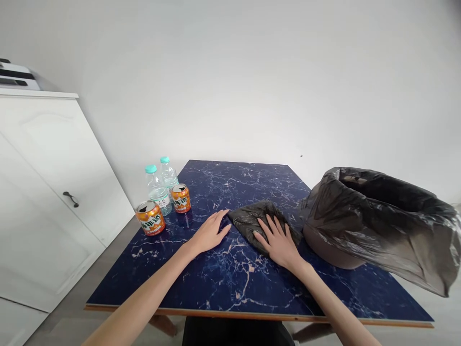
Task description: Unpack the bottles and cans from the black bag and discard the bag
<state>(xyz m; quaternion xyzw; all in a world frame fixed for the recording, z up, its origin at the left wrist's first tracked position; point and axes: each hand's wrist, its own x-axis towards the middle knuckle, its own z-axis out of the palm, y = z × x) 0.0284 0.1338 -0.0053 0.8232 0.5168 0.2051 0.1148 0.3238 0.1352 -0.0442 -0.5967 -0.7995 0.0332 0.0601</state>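
A black plastic bag point(248, 221) lies flattened in the middle of the table, with a pointed corner toward the left. My right hand point(281, 244) rests flat on it, fingers spread. At that left corner, my left hand point(211, 234) lies on the tabletop with its fingers stretched out, fingertips beside or touching the bag's tip. To the right stands a brownish trash bin point(333, 252) lined with a black bag point(345, 216) whose edge hangs over the rim and past the table's right side.
Left on the blue marbled table point(223, 288) stand a front orange can point(150, 218), a smaller-looking orange can point(181, 198) and two clear bottles with teal caps, one front bottle point(156, 187) and one rear bottle point(168, 172). A white cabinet point(54, 182) is at far left; a wall lies behind.
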